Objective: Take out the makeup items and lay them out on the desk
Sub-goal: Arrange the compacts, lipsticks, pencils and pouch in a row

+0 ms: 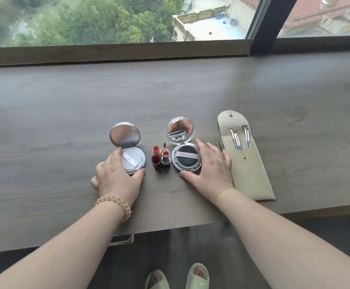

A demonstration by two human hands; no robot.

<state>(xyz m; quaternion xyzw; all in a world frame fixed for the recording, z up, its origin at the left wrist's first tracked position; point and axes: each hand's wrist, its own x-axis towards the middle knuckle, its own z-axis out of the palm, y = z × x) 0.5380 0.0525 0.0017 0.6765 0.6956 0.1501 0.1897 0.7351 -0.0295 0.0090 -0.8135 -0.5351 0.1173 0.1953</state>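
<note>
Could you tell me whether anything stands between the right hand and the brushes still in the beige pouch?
Nothing visible does. The right hand rests beside the beige felt pouch, and the small blue-handled brushes lie exposed in its opening under the unsnapped flap.

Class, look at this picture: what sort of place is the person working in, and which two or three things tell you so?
Probably a room high up in a building, perhaps a flat. A long wooden desk runs under a big window that looks down on treetops and rooftops, and the person wears slippers.
</note>
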